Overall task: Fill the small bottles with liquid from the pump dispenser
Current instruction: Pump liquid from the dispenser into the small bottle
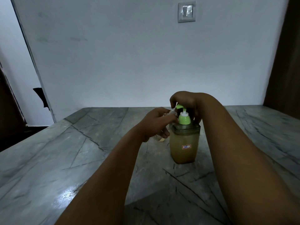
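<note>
Holding small clear bottle (221, 112) in my left hand (155, 123), fingers curled round it, mouth just beside green pump dispenser (185, 140) spout; right hand (186, 101) curling over pump head; dispenser standing on marble surface (81, 159).

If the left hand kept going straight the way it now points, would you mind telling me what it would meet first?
Most likely the pale green pump head of the clear amber-filled dispenser: the left hand holds a small clear bottle, mouth aimed up-right at the spout, under the right hand. Depth is unclear.
</note>
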The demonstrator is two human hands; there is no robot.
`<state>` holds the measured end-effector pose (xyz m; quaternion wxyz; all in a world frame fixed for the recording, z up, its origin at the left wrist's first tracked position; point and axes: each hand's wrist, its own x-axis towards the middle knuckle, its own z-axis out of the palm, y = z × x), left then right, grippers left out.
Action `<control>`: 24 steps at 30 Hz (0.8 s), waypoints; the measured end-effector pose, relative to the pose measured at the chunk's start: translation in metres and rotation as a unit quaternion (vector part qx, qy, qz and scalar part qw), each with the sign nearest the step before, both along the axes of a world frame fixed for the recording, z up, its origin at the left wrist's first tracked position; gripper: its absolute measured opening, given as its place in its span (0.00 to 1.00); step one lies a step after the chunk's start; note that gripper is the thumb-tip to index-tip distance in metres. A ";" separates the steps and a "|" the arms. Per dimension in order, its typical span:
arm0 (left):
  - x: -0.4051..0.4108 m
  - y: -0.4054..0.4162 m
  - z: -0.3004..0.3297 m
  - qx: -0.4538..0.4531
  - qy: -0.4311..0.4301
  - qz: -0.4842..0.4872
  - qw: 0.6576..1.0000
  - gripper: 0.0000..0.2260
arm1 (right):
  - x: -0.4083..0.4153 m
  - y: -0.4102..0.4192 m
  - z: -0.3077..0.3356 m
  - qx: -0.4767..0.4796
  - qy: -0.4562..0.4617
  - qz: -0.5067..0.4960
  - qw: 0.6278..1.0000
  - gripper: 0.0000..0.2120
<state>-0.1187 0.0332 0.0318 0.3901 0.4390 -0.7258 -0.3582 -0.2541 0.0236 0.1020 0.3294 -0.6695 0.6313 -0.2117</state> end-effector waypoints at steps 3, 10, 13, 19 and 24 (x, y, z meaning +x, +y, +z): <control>-0.002 -0.001 -0.003 -0.011 -0.007 0.009 1.000 0.03 | 0.000 0.002 0.000 0.001 0.010 0.015 1.000 0.10; 0.000 -0.004 -0.002 0.026 0.008 0.005 1.000 0.08 | 0.003 0.001 -0.003 -0.048 0.038 0.016 0.998 0.13; -0.001 -0.004 -0.001 0.034 0.008 0.007 0.999 0.09 | 0.006 0.002 -0.004 -0.072 0.079 0.027 0.994 0.15; -0.001 -0.004 -0.001 0.033 0.001 0.010 0.999 0.09 | 0.008 0.005 -0.007 -0.078 0.103 0.022 0.991 0.15; 0.000 -0.003 -0.001 0.024 -0.013 0.002 1.000 0.08 | 0.003 0.005 -0.001 -0.019 0.041 0.003 0.999 0.08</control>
